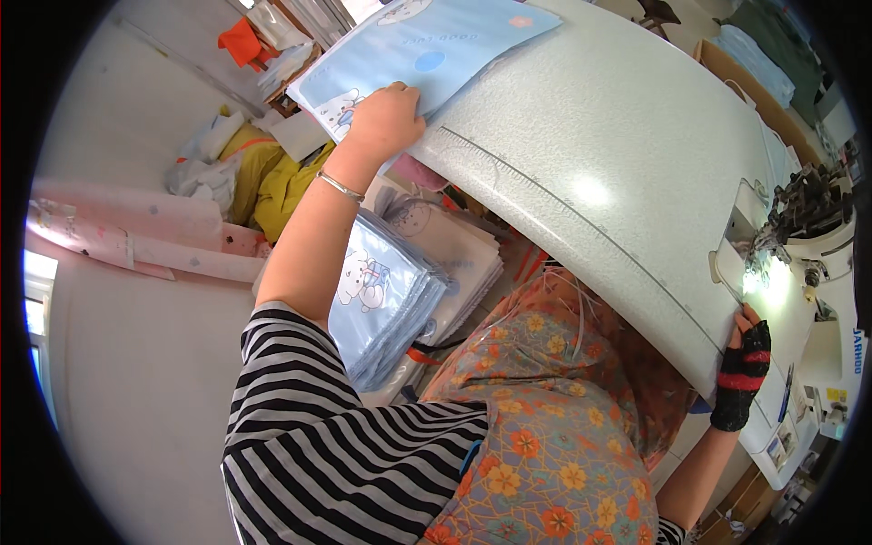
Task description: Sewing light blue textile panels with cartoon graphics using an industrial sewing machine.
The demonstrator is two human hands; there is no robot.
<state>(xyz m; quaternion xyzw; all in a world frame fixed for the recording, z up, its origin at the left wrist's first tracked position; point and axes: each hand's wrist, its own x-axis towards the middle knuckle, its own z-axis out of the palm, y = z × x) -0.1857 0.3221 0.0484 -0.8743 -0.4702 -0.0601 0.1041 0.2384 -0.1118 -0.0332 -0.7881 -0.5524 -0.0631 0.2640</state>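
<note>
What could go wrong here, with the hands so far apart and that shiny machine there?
The right hand, in its fingerless glove, is near the machine, so fingers might get hurt if it ran and they slipped closer. The blue printed sheet lies at the table's left end under the left hand; it could slide off or crease if pushed carelessly.
</note>
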